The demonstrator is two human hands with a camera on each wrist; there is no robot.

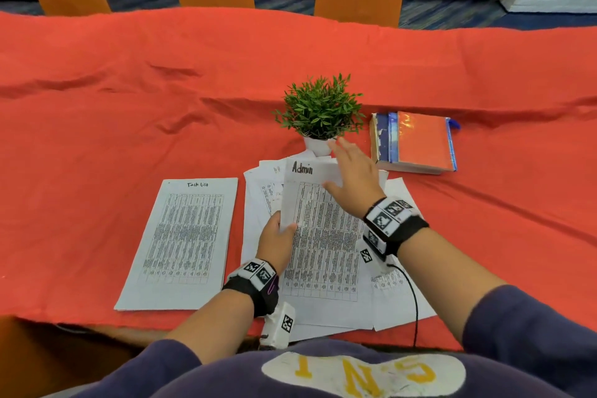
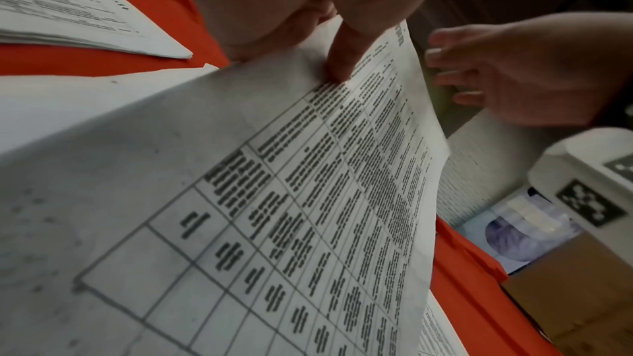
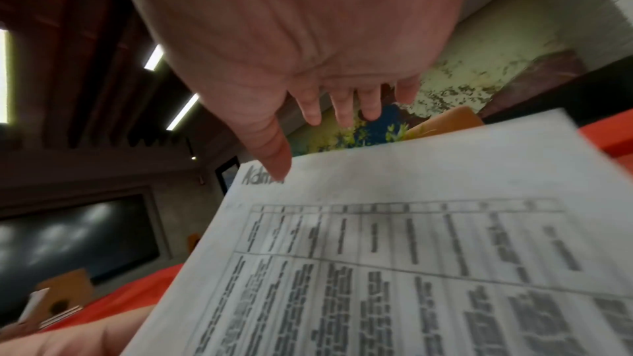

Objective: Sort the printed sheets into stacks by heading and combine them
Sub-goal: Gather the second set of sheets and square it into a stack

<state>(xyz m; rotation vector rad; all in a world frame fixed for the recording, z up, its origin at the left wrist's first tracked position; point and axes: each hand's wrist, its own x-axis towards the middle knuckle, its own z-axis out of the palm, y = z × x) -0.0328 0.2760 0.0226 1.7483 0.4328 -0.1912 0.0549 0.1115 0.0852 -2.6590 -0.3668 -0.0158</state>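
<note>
Admin sheet (image 1: 318, 236), headed in handwriting and filled with a printed table, raised off the loose pile (image 1: 255, 229) at the near middle of the worktop (image 1: 97, 126), its left edge pinched between thumb and fingers of the left hand (image 1: 274, 244). Right hand (image 1: 353, 178) spread flat with straight fingers over the sheet's top right, near the heading, gripping nothing; whether the palm actually presses the paper cannot be told, though the thumb (image 3: 274, 156) looks to reach the heading in the right wrist view. Task List stack (image 1: 181, 245) squared up to the left, apart from the pile. Best handled, probably, by lifting only this one sheet: keep the left pinch light but firm, use the flat right hand to steady the far edge or to hold down the sheets beneath so none drag along. No Admin stack seen yet, so likely a fresh spot needed, perhaps on bare cloth left of Task List, kept well apart to avoid mixing headings. Care needed near the plant (image 1: 319, 110) just beyond the pile and the books (image 1: 415, 142) to its right, both close enough for a swinging corner to catch. Lay down flat, heading up, edges square.
</note>
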